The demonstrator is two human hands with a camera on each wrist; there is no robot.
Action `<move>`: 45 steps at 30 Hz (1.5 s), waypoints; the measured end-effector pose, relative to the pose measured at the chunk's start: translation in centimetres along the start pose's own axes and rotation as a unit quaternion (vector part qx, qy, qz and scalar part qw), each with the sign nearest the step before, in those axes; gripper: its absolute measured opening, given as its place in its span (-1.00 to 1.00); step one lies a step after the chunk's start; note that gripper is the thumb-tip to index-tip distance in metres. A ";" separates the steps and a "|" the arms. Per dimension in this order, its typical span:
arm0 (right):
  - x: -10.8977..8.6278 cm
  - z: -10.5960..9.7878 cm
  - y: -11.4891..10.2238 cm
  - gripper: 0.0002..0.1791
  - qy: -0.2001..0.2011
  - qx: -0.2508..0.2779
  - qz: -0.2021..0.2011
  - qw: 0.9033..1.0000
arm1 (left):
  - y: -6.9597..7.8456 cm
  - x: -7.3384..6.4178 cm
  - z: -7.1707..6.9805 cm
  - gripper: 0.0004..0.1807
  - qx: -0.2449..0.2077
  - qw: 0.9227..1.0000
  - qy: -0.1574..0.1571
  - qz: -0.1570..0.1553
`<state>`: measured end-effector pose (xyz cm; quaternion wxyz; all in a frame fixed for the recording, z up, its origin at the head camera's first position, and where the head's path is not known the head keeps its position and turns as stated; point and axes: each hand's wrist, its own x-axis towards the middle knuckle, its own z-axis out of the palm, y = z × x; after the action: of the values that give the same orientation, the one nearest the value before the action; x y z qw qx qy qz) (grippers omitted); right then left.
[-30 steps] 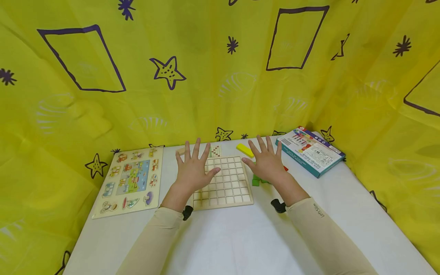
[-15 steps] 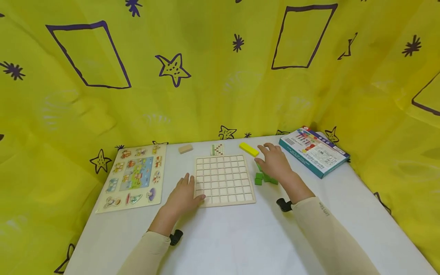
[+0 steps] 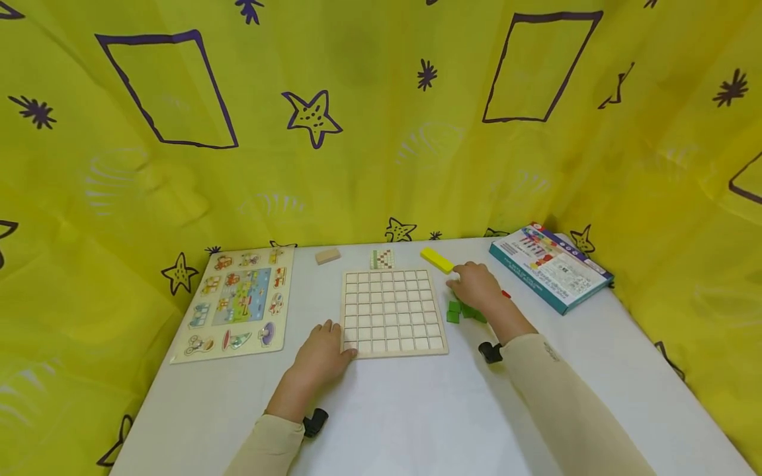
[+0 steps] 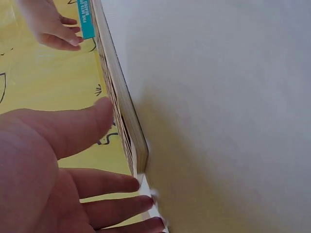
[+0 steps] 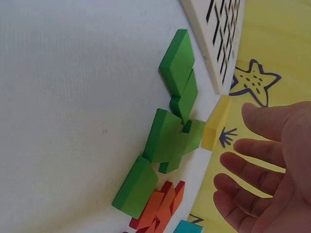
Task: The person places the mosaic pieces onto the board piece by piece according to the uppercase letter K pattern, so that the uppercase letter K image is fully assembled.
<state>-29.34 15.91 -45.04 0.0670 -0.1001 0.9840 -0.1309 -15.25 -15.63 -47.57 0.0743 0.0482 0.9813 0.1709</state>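
Note:
A pale wooden grid board (image 3: 391, 309) lies flat on the white table. My left hand (image 3: 320, 354) rests at its near left corner; in the left wrist view the thumb (image 4: 99, 116) is beside the board's edge and the fingers (image 4: 116, 208) extend past the corner, uncurled. My right hand (image 3: 476, 285) is just right of the board, above loose green square tiles (image 5: 164, 136). In the right wrist view its fingers are slightly bent, with nothing between them. Red-orange tiles (image 5: 163, 206) lie beside the green ones. A yellow bar-shaped piece (image 3: 436, 260) lies just beyond the right fingertips.
A small patterned card (image 3: 382, 258) lies behind the board, with a plain wooden block (image 3: 327, 255) to its left. At the left is a picture puzzle board (image 3: 205, 327). A teal-and-white box (image 3: 550, 268) stands at the back right, before a yellow curtain (image 3: 357, 185).
Both hands, raised with spread fingers over the board a second ago, have come down. The left moved to the board's near left corner, the right down over the green tiles.

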 end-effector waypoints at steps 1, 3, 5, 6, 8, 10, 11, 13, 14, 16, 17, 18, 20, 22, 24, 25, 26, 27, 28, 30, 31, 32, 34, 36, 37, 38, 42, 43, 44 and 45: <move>0.2 0.1 0.1 -0.46 -0.004 -0.004 0.004 1.000 | 0.0 0.0 0.0 -0.25 0.005 1.000 -0.003 -0.001; 0.7 0.5 0.4 -0.49 -0.010 -0.010 0.008 1.000 | 0.0 -0.1 0.1 -0.26 0.011 1.000 -0.006 0.000; 1.1 0.9 0.7 -0.53 -0.017 -0.013 0.012 1.000 | 0.1 -0.2 0.0 -0.27 0.013 1.000 -0.004 0.004; 1.3 1.1 0.8 -0.55 -0.020 -0.014 0.013 1.000 | 0.1 -0.3 0.0 -0.28 0.014 1.000 -0.004 0.006; 1.5 1.5 0.9 -0.59 -0.030 -0.009 0.020 0.999 | 0.2 -0.5 0.0 -0.28 0.012 1.000 -0.004 0.007; 1.7 1.9 0.9 -0.62 -0.038 -0.002 0.029 0.999 | 0.3 -0.6 0.0 -0.28 0.011 1.000 -0.004 0.008; 1.8 2.1 0.9 -0.62 -0.041 0.000 0.032 0.999 | 0.3 -0.7 0.1 -0.27 0.013 1.000 -0.006 0.008; 2.0 2.3 0.8 -0.63 -0.040 0.000 0.036 0.999 | 0.4 -0.7 0.1 -0.26 0.016 1.000 -0.007 0.006; 2.1 2.4 0.8 -0.63 -0.039 -0.002 0.036 0.999 | 0.3 -0.7 0.2 -0.26 0.017 1.000 -0.007 0.005; 2.2 2.5 0.7 -0.63 -0.034 -0.003 0.036 0.999 | 0.3 -0.7 0.2 -0.25 0.017 1.000 -0.006 0.002; 2.2 2.5 0.6 -0.63 -0.032 -0.005 0.035 0.999 | 0.2 -0.6 0.2 -0.25 0.016 1.000 -0.005 0.001; 2.3 2.5 0.6 -0.63 -0.030 -0.007 0.034 0.999 | 0.2 -0.6 0.2 -0.25 0.014 1.000 -0.005 0.000; 2.3 2.4 0.4 -0.63 -0.027 -0.010 0.031 0.999 | 0.2 -0.6 0.2 -0.25 0.013 1.000 -0.004 0.000; 2.3 2.4 0.3 -0.63 -0.023 -0.008 0.032 0.999 | 0.1 -0.5 0.2 -0.25 0.009 1.000 -0.002 0.001; 2.3 2.3 0.2 -0.62 -0.018 0.004 0.034 0.999 | 0.1 -0.4 0.3 -0.25 0.006 1.000 -0.003 0.002; 2.3 2.3 0.1 -0.62 -0.015 0.011 0.035 0.999 | 0.1 -0.3 0.3 -0.25 0.005 1.000 -0.003 0.004; 2.3 2.2 0.1 -0.63 -0.010 0.020 0.036 0.999 | 0.1 -0.2 0.4 -0.25 0.003 1.000 -0.002 0.004; 2.3 2.2 0.0 -0.64 -0.007 0.028 0.035 0.999 | 0.1 -0.2 0.4 -0.25 0.001 1.000 -0.001 0.005; 2.3 2.2 -0.1 -0.65 -0.002 0.038 0.034 0.999 | 0.1 -0.1 0.5 -0.24 0.002 1.000 -0.001 0.005; 2.3 2.1 -0.2 -0.67 0.007 0.053 0.024 0.998 | 0.0 -0.1 0.6 -0.24 0.003 1.000 -0.002 0.006; 2.2 2.0 -0.3 -0.69 0.011 0.057 0.017 0.998 | 0.0 -0.1 0.6 -0.24 0.004 1.000 -0.001 0.007; 2.2 2.0 -0.3 -0.69 0.013 0.065 0.011 0.998 | 0.0 -0.2 0.6 -0.24 0.005 1.000 -0.001 0.007; 2.2 1.9 -0.3 -0.70 0.016 0.075 0.003 0.997 | 0.1 -0.3 0.6 -0.24 0.008 1.000 -0.002 0.006; 2.2 1.8 -0.5 -0.70 0.019 0.086 -0.004 0.996 | 0.2 -0.4 0.5 -0.25 0.011 1.000 0.000 0.006; 2.3 1.7 -0.7 -0.69 0.021 0.093 -0.006 0.995 | 0.2 -0.5 0.5 -0.25 0.013 1.000 0.000 0.006; 2.4 1.5 -0.8 -0.68 0.023 0.101 -0.009 0.995 | 0.2 -0.5 0.5 -0.26 0.015 1.000 0.001 0.006; 2.9 0.7 -2.2 -0.67 0.039 0.134 -0.034 0.990 | 0.2 -0.5 0.3 -0.26 0.014 1.000 0.004 0.006; 3.1 0.5 -2.6 -0.68 0.041 0.140 -0.045 0.988 | 0.2 -0.5 0.3 -0.26 0.012 1.000 0.003 0.005; 3.3 0.3 -3.0 -0.69 0.042 0.147 -0.054 0.987 | 0.2 -0.5 0.3 -0.26 0.010 1.000 0.003 0.003; 3.6 0.2 -3.5 -0.69 0.043 0.153 -0.063 0.985 | 0.2 -0.5 0.3 -0.26 0.008 1.000 0.003 0.001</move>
<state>-32.18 11.79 -44.63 0.0306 -0.1447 0.9460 -0.2885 -14.71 -15.39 -47.74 0.0707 0.0494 0.9827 0.1637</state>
